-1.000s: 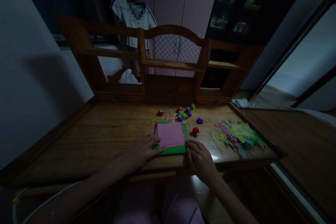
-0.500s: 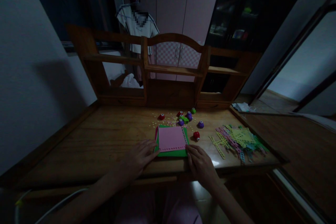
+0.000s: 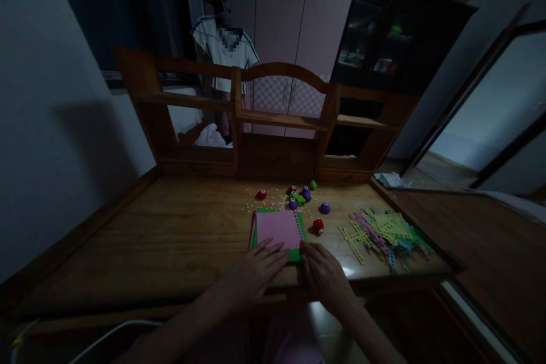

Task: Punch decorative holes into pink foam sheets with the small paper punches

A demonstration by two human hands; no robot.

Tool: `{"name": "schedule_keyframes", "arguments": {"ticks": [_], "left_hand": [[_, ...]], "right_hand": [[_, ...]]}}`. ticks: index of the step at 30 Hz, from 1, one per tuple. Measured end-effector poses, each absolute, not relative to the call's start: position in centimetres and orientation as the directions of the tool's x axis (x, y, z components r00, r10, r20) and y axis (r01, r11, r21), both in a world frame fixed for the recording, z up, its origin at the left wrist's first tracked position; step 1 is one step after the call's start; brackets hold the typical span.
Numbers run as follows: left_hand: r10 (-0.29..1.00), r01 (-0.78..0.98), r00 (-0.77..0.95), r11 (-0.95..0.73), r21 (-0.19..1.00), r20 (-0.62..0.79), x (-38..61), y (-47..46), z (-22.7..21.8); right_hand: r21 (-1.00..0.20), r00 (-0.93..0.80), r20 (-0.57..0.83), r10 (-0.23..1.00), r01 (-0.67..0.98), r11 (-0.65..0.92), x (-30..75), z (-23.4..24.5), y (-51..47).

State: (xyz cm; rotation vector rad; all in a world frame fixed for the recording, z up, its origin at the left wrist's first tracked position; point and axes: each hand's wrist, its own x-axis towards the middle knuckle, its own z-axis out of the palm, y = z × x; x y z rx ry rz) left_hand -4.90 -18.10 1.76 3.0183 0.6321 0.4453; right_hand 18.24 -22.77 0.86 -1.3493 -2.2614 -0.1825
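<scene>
- The left fingers [image 3: 273, 251], which I view from above, are stretched out nearly straight, slightly parted, lying palm-down across the lower edge of the pink sheet [image 3: 278, 226]; I see nothing gripped in them.
- The right fingers [image 3: 314, 250] are bent and close together at the lower right corner of the stack; I cannot tell whether they pinch it, because the thumb side is partly hidden.
- The pink sheet lies flat on top, near the front edge of the wooden surface [image 3: 183, 227], with a row of small holes down its right side.
- Beneath it, a larger green sheet [image 3: 295, 255] shows around the margins, and a dark pink edge [image 3: 252, 233] peeks out at left.
- Just right of the stack sits a red eyed piece [image 3: 318, 227]; a purple one [image 3: 325, 208] is behind it.
- Beyond the stack, I see more red, green and purple pieces among scattered paper bits [image 3: 278, 205].
- Farther right, perforated strips [image 3: 384, 230] in yellow, pink, blue and green lie in a heap.
- At the back stands a wooden shelf unit [image 3: 277, 119].
</scene>
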Motion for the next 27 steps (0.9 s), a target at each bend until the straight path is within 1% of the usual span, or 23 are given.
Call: {"name": "schedule_keyframes", "arguments": {"ticks": [6, 11, 15, 17, 21, 23, 27], "left_hand": [[0.437, 0.426, 0.868, -0.899, 0.100, 0.234, -8.0, -18.7, 1.6], [0.489, 0.479, 0.826, -0.871, 0.107, 0.280, -10.8, -19.3, 2.1], [0.495, 0.488, 0.818, -0.867, 0.103, 0.293, -11.4, -19.7, 2.2], [0.500, 0.495, 0.813, -0.863, 0.099, 0.299, -11.3, -19.9, 2.2], [0.503, 0.504, 0.814, -0.860, 0.080, 0.291, -11.1, -20.0, 2.2], [0.505, 0.507, 0.816, -0.859, 0.072, 0.281, -11.1, -19.9, 2.3], [0.509, 0.507, 0.817, -0.858, 0.083, 0.271, -11.0, -20.0, 2.7]], "right_hand": [[-0.149, -0.371, 0.471, 0.800, 0.861, 0.487, 18.1, 1.1, -22.9], [-0.148, -0.376, 0.465, 0.802, 0.860, 0.489, 18.3, 1.3, -22.9], [-0.125, -0.377, 0.504, 0.777, 0.858, 0.497, 18.3, 1.6, -22.7], [-0.088, -0.421, 0.503, 0.755, 0.844, 0.529, 17.7, 2.2, -22.5], [-0.032, -0.574, 0.426, 0.699, 0.763, 0.646, 15.7, 3.4, -22.4], [-0.034, -0.601, 0.412, 0.685, 0.741, 0.670, 14.9, 3.7, -22.3], [-0.057, -0.596, 0.442, 0.670, 0.727, 0.684, 14.9, 3.6, -22.0]]}}
